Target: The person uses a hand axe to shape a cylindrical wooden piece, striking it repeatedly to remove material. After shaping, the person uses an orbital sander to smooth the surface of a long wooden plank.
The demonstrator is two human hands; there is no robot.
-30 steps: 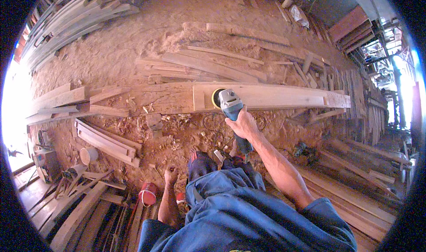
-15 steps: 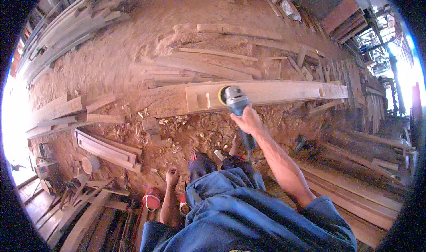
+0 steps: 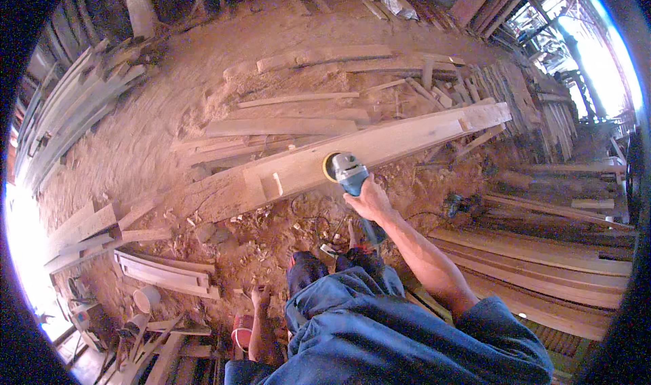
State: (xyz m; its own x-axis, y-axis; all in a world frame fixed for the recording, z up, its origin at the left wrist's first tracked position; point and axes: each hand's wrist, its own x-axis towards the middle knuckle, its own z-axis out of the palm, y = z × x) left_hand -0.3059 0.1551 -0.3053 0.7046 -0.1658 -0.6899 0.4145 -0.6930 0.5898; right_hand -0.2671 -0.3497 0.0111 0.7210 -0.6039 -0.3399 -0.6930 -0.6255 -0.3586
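My right hand (image 3: 371,200) is closed round the blue body of an angle grinder (image 3: 350,175) with a grey metal head. Its yellow-rimmed disc (image 3: 330,167) is at the upper face of a long, pale timber beam (image 3: 400,135), right of a slot cut near the beam's left end. My left hand (image 3: 260,295) hangs low at my left side, away from the beam. Its fingers are loosely bent and apart, with nothing visible in them. Beneath it is a red bucket (image 3: 243,332), partly behind my forearm.
Boards (image 3: 285,126) lie beyond the beam on sawdust-covered ground. A curved timber piece (image 3: 166,274) and a pale bucket (image 3: 146,299) are at the left. Long planks (image 3: 536,276) are stacked at my right. Wood chips and a cable lie near my feet.
The view has shifted and turned, so the beam now slants up to the right. The grinder sits farther right of the slot along the beam. My left hand still hangs at my side.
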